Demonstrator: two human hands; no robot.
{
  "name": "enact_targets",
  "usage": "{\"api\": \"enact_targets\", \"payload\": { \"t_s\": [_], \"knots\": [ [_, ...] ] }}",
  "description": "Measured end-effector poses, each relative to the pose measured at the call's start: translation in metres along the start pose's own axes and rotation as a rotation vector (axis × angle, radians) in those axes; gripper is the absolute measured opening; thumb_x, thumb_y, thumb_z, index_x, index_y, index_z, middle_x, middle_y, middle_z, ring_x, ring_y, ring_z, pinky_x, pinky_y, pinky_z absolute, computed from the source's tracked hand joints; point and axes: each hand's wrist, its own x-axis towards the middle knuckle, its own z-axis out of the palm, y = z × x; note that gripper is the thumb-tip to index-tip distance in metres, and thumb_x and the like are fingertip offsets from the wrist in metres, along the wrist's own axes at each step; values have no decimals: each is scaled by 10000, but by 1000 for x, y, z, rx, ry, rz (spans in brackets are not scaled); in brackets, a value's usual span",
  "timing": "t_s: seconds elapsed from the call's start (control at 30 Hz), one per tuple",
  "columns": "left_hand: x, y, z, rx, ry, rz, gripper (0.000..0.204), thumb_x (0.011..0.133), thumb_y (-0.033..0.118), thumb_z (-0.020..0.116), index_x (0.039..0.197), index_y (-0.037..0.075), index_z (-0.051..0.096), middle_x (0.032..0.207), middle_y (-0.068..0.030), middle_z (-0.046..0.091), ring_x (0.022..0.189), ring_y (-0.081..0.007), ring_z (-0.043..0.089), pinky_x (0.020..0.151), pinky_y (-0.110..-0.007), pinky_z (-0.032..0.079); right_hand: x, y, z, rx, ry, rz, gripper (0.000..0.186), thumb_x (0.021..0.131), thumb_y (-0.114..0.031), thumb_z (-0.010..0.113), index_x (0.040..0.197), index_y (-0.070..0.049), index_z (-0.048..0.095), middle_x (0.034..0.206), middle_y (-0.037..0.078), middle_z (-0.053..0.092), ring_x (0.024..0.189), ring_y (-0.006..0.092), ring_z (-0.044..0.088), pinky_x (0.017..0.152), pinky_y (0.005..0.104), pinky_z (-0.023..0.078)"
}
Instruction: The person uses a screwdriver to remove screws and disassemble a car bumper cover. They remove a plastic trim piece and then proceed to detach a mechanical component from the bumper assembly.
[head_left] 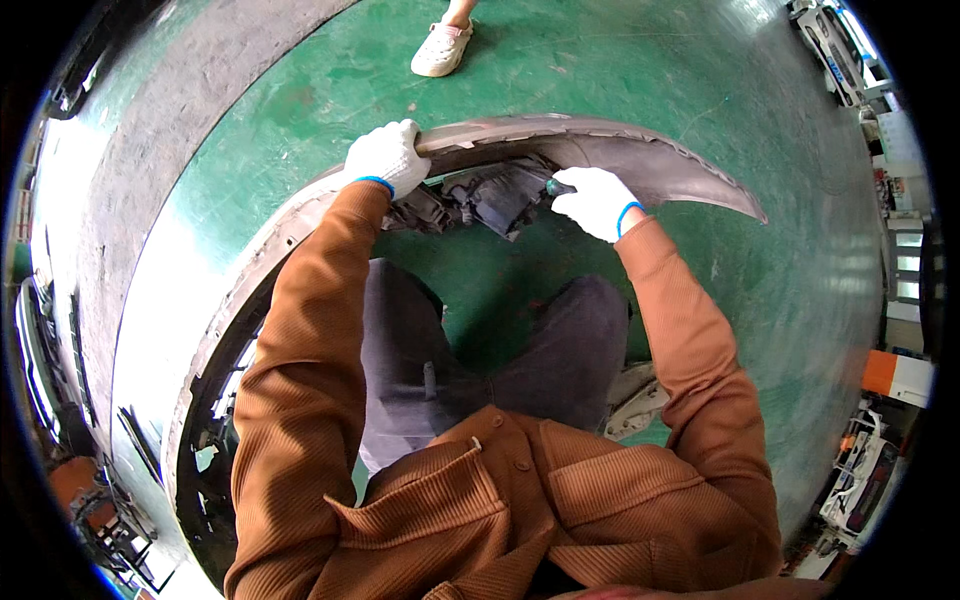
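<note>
A long, curved grey car bumper cover (650, 165) arches in front of me and runs back along my left side. My left hand (385, 158), in a white knit glove with a blue cuff, is closed over its upper edge. Attached inside the curve, or lying against it, is a black plastic part (500, 195). My right hand (597, 202), gloved the same way, is closed around a small tool with a dark green handle (562, 187), beside the black part's right end. The tool's tip is hidden, so its exact kind does not show.
Another person's foot in a white clog (442, 50) stands on the green floor (640, 60) beyond the bumper. A pale part (637, 400) lies by my right knee. Several car parts line the right edge, near an orange and white box (897, 377). Dark trim pieces (138, 445) lie at left.
</note>
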Motion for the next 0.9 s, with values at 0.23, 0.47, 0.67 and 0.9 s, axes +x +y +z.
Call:
{"api": "enact_targets", "payload": {
  "t_s": [0.23, 0.47, 0.67, 0.9],
  "knots": [
    [-1, -4, -2, 18, 15, 25, 371, 872, 319, 674, 1167, 98, 717, 1178, -175, 732, 1108, -376, 709, 964, -469, 567, -18, -4, 11, 241, 47, 92, 471, 866, -265, 781, 1261, -18, 715, 1141, 191, 750, 1049, 337, 702, 926, 399, 549],
    [-4, -2, -2, 7, -14, 25, 386, 869, 315, 689, 1199, 115, 707, 1188, -173, 726, 1123, -374, 701, 978, -470, 556, -16, 7, 34, 1046, -23, 369, 297, 910, -113, 757, 1202, -77, 722, 751, 16, 653, 518, 100, 510, 461, 267, 381],
    [-4, -1, -8, 7, -21, 12, 423, 859, 320, 705, 1232, 121, 697, 1195, -171, 725, 1134, -371, 698, 983, -468, 552, -24, 10, 56, 1229, 29, 308, 339, 1027, -110, 564, 1340, 5, 627, 1028, 140, 782, 659, 113, 607, 488, 243, 427],
    [-4, -4, -2, -19, 37, 60, 428, 866, 348, 688, 1220, 108, 705, 1208, -175, 731, 1138, -366, 700, 985, -461, 554, -29, -38, 101, 670, 316, 258, 482, 883, -226, 759, 1300, 1, 674, 1062, 232, 764, 947, 357, 720, 826, 427, 561]
  ]
}}
